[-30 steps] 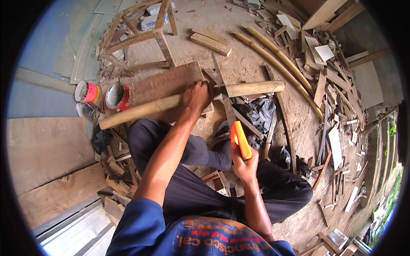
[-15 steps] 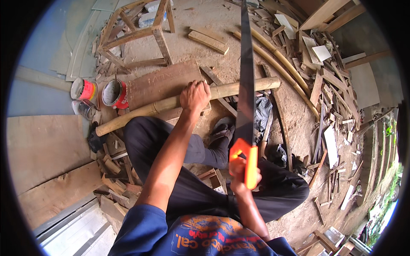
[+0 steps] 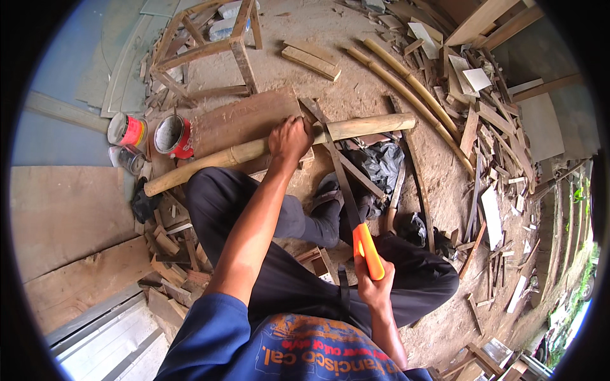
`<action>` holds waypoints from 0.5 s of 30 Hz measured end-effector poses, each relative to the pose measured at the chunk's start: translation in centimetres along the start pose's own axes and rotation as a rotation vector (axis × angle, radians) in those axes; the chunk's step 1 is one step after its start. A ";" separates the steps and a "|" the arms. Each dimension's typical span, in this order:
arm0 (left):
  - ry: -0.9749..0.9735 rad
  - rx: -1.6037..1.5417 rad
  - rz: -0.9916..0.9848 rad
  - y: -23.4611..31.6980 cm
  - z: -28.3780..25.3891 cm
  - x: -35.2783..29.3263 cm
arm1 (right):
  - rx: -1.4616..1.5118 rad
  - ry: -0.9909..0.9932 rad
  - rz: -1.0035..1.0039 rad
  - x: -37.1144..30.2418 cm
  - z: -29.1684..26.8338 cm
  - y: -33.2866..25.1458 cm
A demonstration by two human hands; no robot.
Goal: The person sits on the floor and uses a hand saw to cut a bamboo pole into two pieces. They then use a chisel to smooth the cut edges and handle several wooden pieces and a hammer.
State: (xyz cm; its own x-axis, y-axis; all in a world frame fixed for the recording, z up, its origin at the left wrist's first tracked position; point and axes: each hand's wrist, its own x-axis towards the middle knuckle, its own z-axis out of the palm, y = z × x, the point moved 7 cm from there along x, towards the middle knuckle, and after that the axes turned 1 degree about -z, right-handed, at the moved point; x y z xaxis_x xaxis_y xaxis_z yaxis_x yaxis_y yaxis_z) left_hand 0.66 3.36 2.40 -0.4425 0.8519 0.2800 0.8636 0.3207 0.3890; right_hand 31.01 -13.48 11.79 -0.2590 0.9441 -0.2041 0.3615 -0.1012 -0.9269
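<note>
A bamboo pole (image 3: 251,150) lies slantwise across a reddish-brown wooden board (image 3: 235,117), its right end sticking out past the board's edge. My left hand (image 3: 291,138) is closed around the pole near that edge, pressing from above. In my right hand (image 3: 375,279) I grip the orange handle of a hand saw (image 3: 343,184). The saw's blade crosses the pole just right of my left hand, seen almost edge-on. Whether its teeth have cut into the bamboo cannot be made out.
Two paint cans (image 3: 171,136) stand left of the board. Behind it is a wooden frame stool (image 3: 210,51). Two more bamboo poles (image 3: 413,89) lie on the ground at the right, beside heaped wood scraps (image 3: 489,127). A black plastic bag (image 3: 381,165) sits under the pole's free end.
The saw has come down from a raised position, its blade tilting left onto the pole beside my left hand. My left hand keeps its hold on the bamboo.
</note>
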 end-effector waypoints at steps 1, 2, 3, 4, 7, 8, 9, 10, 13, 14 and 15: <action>0.000 -0.002 0.004 -0.1 0.0 0.0 | -0.039 -0.002 -0.030 -0.1 0.0 -0.3; -0.003 -0.007 0.004 0.0 -0.1 -0.1 | -0.034 -0.019 -0.023 -0.3 0.0 0.0; -0.005 -0.013 0.005 0.2 -0.3 -0.2 | -0.036 -0.013 -0.008 -0.3 -0.2 0.1; -0.008 -0.018 0.005 0.4 -0.4 -0.1 | -0.038 -0.006 0.006 -0.3 -0.3 -0.2; -0.055 -0.021 -0.013 0.0 0.1 -0.2 | -0.045 -0.004 0.034 -0.2 -0.8 -1.9; -0.071 -0.016 -0.028 0.1 0.3 -0.1 | -0.047 0.008 0.040 0.0 -0.8 -2.8; -0.091 -0.009 -0.044 0.1 0.7 -0.2 | -0.048 0.019 0.049 0.2 -0.9 -3.4; -0.110 -0.003 -0.060 0.0 1.0 -0.3 | -0.030 0.010 0.047 1.4 -0.8 -4.0; -0.153 0.014 -0.078 -0.7 1.2 0.4 | -0.061 -0.024 0.128 4.4 -0.5 -7.7; -0.098 -0.005 -0.068 -0.7 0.8 0.3 | -0.083 -0.031 0.119 5.1 -1.0 -9.3; -0.091 -0.008 -0.054 -0.7 0.7 0.1 | -0.125 -0.060 0.150 5.7 -1.5 -9.4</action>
State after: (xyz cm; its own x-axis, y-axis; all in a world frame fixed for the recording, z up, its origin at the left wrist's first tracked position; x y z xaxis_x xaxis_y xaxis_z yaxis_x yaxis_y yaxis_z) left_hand 0.19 3.49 1.52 -0.4644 0.8676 0.1776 0.8370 0.3644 0.4082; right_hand 27.47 -6.72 19.76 -0.2456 0.9006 -0.3587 0.5077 -0.1957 -0.8390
